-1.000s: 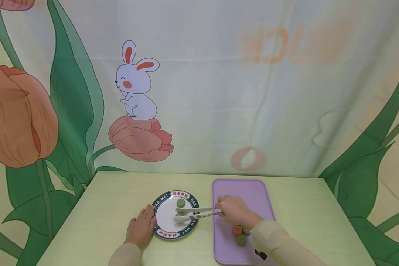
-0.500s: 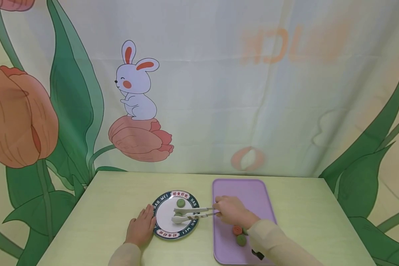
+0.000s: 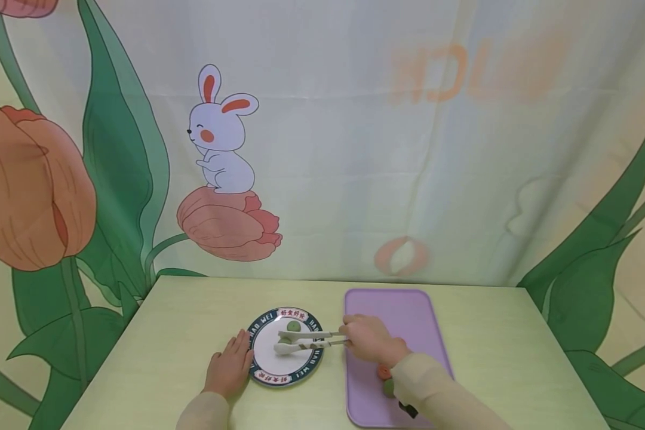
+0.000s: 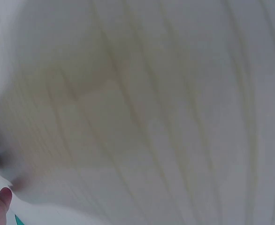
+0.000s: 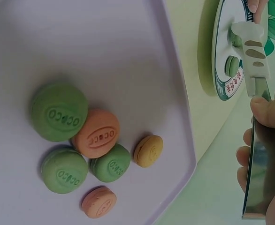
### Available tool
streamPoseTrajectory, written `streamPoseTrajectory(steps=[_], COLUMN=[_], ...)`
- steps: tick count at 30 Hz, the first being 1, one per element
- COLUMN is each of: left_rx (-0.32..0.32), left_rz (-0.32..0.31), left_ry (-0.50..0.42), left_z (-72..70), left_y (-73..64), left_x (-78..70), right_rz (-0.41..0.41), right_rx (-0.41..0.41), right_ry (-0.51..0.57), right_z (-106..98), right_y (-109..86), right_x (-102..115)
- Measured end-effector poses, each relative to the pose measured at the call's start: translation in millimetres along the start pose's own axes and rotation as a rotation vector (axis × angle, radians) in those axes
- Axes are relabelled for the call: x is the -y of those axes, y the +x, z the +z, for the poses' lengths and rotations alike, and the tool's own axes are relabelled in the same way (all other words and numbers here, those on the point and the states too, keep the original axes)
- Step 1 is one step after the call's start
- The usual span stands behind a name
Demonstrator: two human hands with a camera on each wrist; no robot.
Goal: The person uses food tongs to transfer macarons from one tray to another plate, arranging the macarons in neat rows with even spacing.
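Note:
My right hand point(image 3: 371, 339) grips a pair of tongs point(image 3: 301, 346), with metal arms and white slotted heads, held out level over the round plate point(image 3: 271, 361) in the head view. Between the tong heads is a green macaron point(image 3: 285, 341); a second green macaron point(image 3: 294, 326) lies just beyond them on the plate. My left hand point(image 3: 228, 365) lies flat on the table, its fingertips right at the plate's left rim. The right wrist view shows my right thumb and fingers curled round the metal handle point(image 5: 261, 173). In the left wrist view only a bit of fingertip shows.
Right of the plate lies a purple tray point(image 3: 395, 307), partly under my right forearm. It bears several green macarons point(image 5: 59, 112), two pink-orange macarons point(image 5: 97, 133) and a yellow macaron point(image 5: 148, 151). A patterned curtain point(image 3: 328, 149) hangs behind the table's far edge.
My right hand and the tongs have shifted left across the plate, the green macaron between the heads moving left with them. My left hand stays at the rim.

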State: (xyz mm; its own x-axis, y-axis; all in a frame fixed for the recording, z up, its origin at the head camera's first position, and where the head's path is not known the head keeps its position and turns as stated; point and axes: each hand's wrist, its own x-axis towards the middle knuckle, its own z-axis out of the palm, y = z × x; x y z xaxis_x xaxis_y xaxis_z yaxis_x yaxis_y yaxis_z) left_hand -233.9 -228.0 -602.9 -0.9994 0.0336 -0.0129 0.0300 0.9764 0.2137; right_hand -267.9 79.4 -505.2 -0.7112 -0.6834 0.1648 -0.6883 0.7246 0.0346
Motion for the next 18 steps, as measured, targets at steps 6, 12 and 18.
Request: streamPoseTrajectory(steps=[6,12,18], left_rx=[-0.01,-0.01,-0.004], left_rz=[0.007,0.008,0.005], left_ry=[-0.007,0.007,-0.007], left_z=[0.0,1.9,2.2], left_y=[-0.3,0.7,0.9], left_x=[0.2,1.0,1.5], right_rz=[0.025,0.036,0.057], right_rx=[0.004,0.0,0.053], right_ry=[-0.004,-0.009,0.002], right_z=[3.9,8.0,6.2], right_y=[4.3,10.2,16.1], right_x=[0.4,2.1,8.4])
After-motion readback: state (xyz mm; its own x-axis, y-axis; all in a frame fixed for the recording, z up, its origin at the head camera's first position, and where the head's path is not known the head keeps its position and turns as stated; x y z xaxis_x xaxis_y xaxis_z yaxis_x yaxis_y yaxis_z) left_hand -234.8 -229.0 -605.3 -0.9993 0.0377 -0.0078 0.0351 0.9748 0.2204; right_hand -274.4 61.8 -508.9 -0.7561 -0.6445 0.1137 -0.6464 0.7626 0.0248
